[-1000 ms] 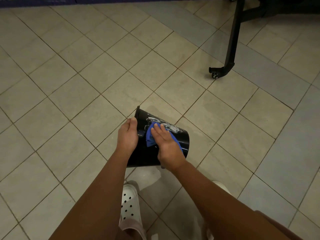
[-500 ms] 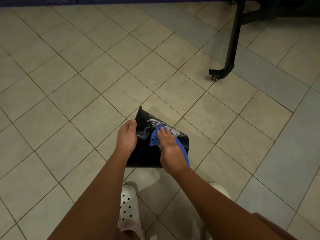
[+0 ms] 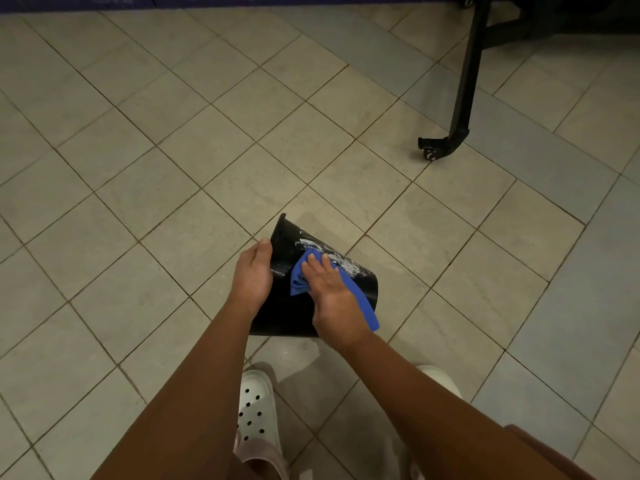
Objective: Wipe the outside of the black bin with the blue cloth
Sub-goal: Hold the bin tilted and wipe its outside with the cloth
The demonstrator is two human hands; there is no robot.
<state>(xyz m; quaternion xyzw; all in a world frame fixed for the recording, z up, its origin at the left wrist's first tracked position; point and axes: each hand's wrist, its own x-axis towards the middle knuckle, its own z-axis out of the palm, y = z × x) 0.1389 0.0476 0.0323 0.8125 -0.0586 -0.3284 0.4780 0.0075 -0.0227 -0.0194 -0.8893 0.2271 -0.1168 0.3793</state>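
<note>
The black bin (image 3: 282,306) is tipped on its side above the tiled floor, rim to the left, base to the right. White foam streaks (image 3: 332,258) cover its upper wall. My left hand (image 3: 252,276) grips the bin at its rim, thumb on the outer wall. My right hand (image 3: 332,289) lies flat on the blue cloth (image 3: 363,303) and presses it against the bin's side, fingers straight and pointing toward the foam. Part of the cloth hangs out past my wrist.
A black metal leg with a caster wheel (image 3: 433,148) stands at the upper right. A dark skirting (image 3: 207,1) runs along the top edge. My feet in white clogs (image 3: 258,410) are just below the bin. Beige and grey floor tiles (image 3: 138,202) spread all around.
My right hand has slid the cloth a little up and right along the bin's wall toward the foam, then slightly back. The left hand keeps the same grip on the rim.
</note>
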